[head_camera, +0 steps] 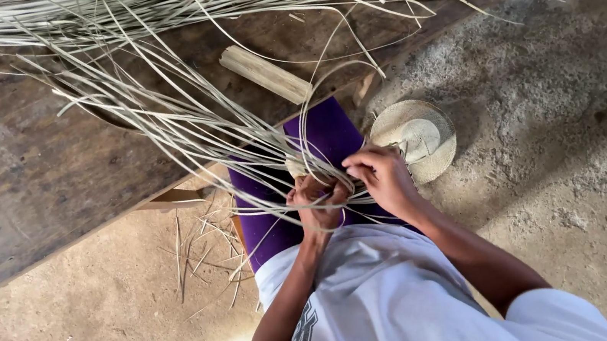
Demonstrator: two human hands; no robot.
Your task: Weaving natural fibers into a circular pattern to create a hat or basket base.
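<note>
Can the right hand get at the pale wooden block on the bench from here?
Probably not freely: the right hand is pinching straw strands, which also fan across the path to the wooden block.

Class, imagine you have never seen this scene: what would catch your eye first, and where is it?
First, the fan of pale straw strands sweeping from the wooden table down to the middle, where the left hand and right hand pinch them together over a purple cloth. To the right, a small round woven hat lies on the rough floor.

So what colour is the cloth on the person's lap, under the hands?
Purple cloth, plain with no pattern, seen clearly in the head view beneath the pale straw strips.
</note>
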